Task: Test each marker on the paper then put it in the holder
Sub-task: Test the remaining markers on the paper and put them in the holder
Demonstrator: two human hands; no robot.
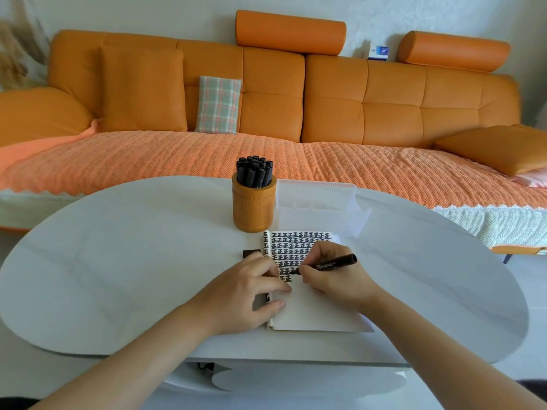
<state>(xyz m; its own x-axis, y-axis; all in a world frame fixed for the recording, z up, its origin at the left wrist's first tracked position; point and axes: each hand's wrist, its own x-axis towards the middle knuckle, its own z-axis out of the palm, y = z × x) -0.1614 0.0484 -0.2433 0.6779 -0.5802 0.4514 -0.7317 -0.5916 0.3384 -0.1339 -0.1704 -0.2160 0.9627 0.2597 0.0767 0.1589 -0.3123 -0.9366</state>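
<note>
Bare forearms reach in from the near edge as a person tests a black marker (331, 265) on a small pad of paper (316, 312) at a pale oval table (118, 276). Right hand (334, 279) is clenched around the marker in a writing grip, fingertips (305, 272) pinching low on the barrel, tip meeting the page just beyond them where the newest bold marks end. Left hand (251, 288) lies spread and flat, its fingers (281, 288) pressing the pad's left edge, grasping nothing.

Above the fingertips, rows of thick black test marks fill the upper half of the page; below and to the right of them the sheet is blank. Farther out, beyond the pad's far-left corner, an orange cylindrical holder (254, 208) stands packed with capped black markers (254, 171), and a clear plastic box (316, 207) sits open just beside it. An orange sofa (355, 113) runs behind.

Judged from the scene, the stroke goes best with steady downward pressure from the left hand so the pad cannot creep, a short firm mark in the next blank spot, then the cap refitted before the lift toward the crowded holder. Where the cap is cannot be told.
</note>
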